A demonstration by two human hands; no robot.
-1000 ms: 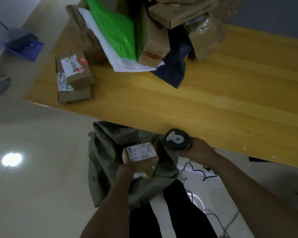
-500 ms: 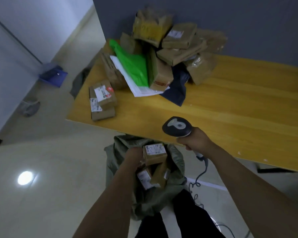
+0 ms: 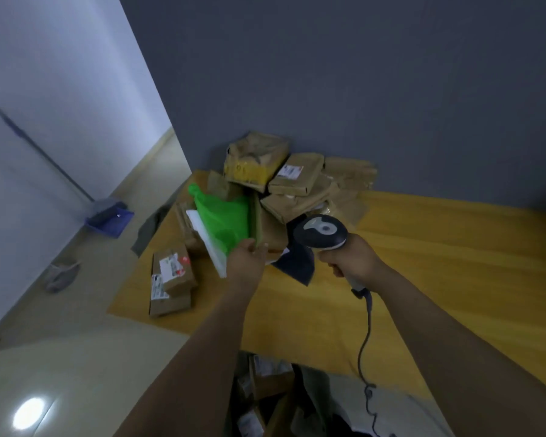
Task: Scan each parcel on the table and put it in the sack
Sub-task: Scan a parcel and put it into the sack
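Observation:
Parcels are heaped at the back of the yellow wooden table: brown boxes, a green plastic bag, a white mailer and a dark blue mailer. My left hand reaches into the heap and pinches the lower edge of an upright brown box beside the green bag. My right hand grips a dark handheld scanner, which hovers just right of that box. The grey-green sack stands open on the floor below the table's near edge, with several labelled parcels inside.
Two small labelled boxes lie stacked near the table's left front corner. The scanner cable hangs down over the table edge. A blue dustpan and a grey object lie on the floor at the left. A grey wall backs the table.
My left hand let go of the small labelled box in the sack and moved up to the heap. The view tilted upward, and the scanner rose with my right hand towards the pile.

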